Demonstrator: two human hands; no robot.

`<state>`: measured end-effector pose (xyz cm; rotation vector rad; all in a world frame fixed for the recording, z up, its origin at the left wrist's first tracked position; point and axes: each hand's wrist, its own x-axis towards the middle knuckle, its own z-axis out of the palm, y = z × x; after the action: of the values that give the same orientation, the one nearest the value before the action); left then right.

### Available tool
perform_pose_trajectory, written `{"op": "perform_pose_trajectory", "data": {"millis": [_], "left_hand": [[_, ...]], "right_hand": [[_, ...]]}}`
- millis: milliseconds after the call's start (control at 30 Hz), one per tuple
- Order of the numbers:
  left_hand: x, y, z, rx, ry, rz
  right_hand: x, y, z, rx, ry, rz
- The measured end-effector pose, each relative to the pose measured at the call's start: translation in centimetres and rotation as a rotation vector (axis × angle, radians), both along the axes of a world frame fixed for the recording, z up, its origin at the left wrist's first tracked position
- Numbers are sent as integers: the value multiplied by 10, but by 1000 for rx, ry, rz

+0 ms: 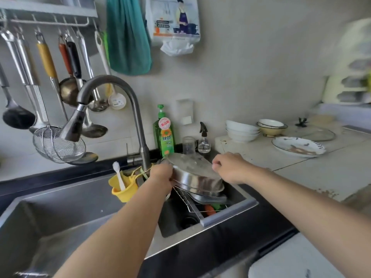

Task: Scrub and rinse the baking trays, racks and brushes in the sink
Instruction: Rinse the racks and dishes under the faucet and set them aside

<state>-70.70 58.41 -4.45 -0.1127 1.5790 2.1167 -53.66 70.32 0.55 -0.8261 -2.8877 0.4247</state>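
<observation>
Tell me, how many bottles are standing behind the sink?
2. A green soap bottle stands beside the faucet, and a small clear spray bottle stands right of it, past a clear cup. The pot could hide more.

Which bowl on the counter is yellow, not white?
The yellowish bowl with a dark rim, just right of the stack of white bowls; those are plain white.

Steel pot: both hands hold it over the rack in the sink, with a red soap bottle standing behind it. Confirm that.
Wrong in one respect: the head view shows the soap bottle is green, not red. The left hand and right hand do hold the steel pot over the rack in the sink.
</observation>
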Motion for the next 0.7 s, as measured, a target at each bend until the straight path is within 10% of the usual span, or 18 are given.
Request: {"op": "perform_pose_trajectory", "data": {"millis": [133,267,400,700], "left_hand": [[-22,-50,11,-939,733,-217],[-73,-146,-11,-886,492,-244],[-106,-268,-36,-1659,810,-696],[-125,-368,-96,-1354,600,-983]], "right_hand": [[-26,-26,-8,7,7,93],[-71,-74,-25,13,62,221],[-125,-142,-48,-56,77,328],[-220,-228,-117,-130,-70,405]]}}
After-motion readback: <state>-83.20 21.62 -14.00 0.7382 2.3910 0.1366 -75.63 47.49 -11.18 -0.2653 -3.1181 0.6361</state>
